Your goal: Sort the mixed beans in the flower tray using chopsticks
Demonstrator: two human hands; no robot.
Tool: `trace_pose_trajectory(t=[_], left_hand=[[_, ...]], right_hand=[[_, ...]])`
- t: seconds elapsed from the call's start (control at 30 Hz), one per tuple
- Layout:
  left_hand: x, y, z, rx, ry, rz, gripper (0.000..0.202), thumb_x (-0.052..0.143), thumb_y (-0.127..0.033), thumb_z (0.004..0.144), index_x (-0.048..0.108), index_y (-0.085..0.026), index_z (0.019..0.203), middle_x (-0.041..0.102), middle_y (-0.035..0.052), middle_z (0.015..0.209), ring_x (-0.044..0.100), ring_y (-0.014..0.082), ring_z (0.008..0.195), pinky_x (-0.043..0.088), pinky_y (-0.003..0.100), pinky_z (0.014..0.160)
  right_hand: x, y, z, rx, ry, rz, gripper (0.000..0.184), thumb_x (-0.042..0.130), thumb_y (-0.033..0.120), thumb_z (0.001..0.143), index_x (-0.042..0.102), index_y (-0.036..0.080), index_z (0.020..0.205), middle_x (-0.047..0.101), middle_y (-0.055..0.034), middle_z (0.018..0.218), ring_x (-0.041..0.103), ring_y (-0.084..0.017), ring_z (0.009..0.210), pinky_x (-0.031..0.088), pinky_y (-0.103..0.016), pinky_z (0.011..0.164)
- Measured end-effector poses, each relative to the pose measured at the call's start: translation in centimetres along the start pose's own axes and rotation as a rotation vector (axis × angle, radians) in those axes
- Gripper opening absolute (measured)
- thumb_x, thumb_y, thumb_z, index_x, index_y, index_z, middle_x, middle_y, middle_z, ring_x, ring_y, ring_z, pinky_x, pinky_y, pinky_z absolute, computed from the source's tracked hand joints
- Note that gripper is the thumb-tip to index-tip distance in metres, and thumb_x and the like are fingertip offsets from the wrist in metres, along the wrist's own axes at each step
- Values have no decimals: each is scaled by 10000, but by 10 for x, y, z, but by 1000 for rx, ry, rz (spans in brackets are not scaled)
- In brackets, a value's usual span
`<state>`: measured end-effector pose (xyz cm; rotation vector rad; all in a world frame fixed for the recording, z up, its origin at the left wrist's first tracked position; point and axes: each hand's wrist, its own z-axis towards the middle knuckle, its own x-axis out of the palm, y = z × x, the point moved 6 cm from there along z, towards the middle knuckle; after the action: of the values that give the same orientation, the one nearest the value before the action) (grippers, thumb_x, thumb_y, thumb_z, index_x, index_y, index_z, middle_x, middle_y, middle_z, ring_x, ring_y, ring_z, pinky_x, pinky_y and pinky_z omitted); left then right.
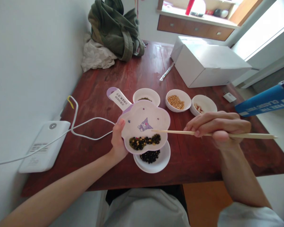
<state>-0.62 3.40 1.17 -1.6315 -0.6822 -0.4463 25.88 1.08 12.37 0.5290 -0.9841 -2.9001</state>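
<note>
Left hand (118, 142): curled round the left rim of flower-shaped dish (153, 118), thumb on top, fingers hidden beneath; dish held off the counter (132, 72) and tipped toward the body.

Right hand (217, 126): closed over chopsticks (175, 132), pinched between thumb and fingers, tips reaching left across the dish, nothing seen between them.

Mixed beans (144, 142): mostly dark with a few pale and reddish ones, heaped at the dish's low lip, just right of the left hand.

White bowl (161, 165): directly below that lip, already holding black beans (150, 156).

Beyond the hands, in a row: bowl of greenish grains (153, 94), bowl of yellow beans (186, 97), bowl of pale and red pieces (208, 102).

Further beyond: white box (208, 64), green bag (115, 28). Left of the left hand: white device (44, 145) with cable. Right of the right hand: blue object (265, 99), blurred.

Handling note, as judgement: best done with the tilt kept shallow, lip centred over the bowl, and chopstick tips sweeping dark beans only, a few at a time, holding stray colours back.
</note>
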Motion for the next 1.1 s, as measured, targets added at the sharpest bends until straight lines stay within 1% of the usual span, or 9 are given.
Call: trace_pose_trajectory(t=[0.13,0.23,0.3,0.43,0.63,0.7,0.83,1.0,1.1], left_hand=[[0,0,3,-9,-3,39,360,925,-560,788,808,-225,846,841,79,786,824,452,1263,730,517,1041],[1,1,7,8,19,24,430,921,-605,789,822,-196,874,871,79,846,812,443,1285,685,536,1130],[2,0,10,37,31,26,395,934,-570,781,814,-195,817,869,62,825,816,427,1279,655,522,1178],[4,4,14,2,84,24,355,867,-552,861,866,-205,936,915,62,1054,783,399,1372,617,499,1236],[10,5,11,-68,151,49,386,795,-567,944,897,-230,1103,916,66,1232,729,421,1483,635,523,1235],[13,6,10,-123,162,42,422,786,-586,959,890,-222,1146,913,80,1259,725,434,1490,652,535,1216],[16,6,9,-196,141,-35,493,656,-564,1092,851,-152,1279,912,123,1269,760,445,1435,652,573,1199],[21,6,7,-212,163,-35,573,588,-624,1137,826,-156,1368,905,122,1311,730,438,1480,624,593,1231],[20,5,6,-194,164,-30,515,612,-590,1136,835,-182,1359,904,103,1328,699,438,1520,608,607,1248]], right_hand=[[3,-2,0,25,6,26,359,791,458,1126,916,212,897,834,-78,734,834,-251,627,660,-338,509],[7,-5,-4,33,-27,52,366,800,477,1117,915,226,877,823,-70,718,822,-242,610,647,-333,495],[8,-8,-7,35,-60,58,375,795,508,1114,920,244,879,818,-63,712,812,-237,598,634,-328,475],[8,-15,-14,57,-122,63,376,792,544,1105,938,252,918,831,-71,741,817,-246,614,626,-337,470],[15,-35,-25,117,-164,212,437,795,605,1087,940,234,906,816,-73,717,830,-264,604,627,-341,455],[19,-41,-26,155,-168,222,484,774,645,1090,933,243,871,831,-76,740,841,-268,621,655,-352,490],[22,-47,-30,205,-234,138,547,747,691,1091,919,262,799,839,-78,740,833,-253,639,663,-348,543],[31,-47,-36,162,-257,141,489,718,627,1136,946,255,916,852,-70,810,804,-195,631,642,-289,543],[36,-51,-41,193,-292,158,457,742,615,1125,948,255,933,847,-65,823,803,-191,617,658,-282,528]])
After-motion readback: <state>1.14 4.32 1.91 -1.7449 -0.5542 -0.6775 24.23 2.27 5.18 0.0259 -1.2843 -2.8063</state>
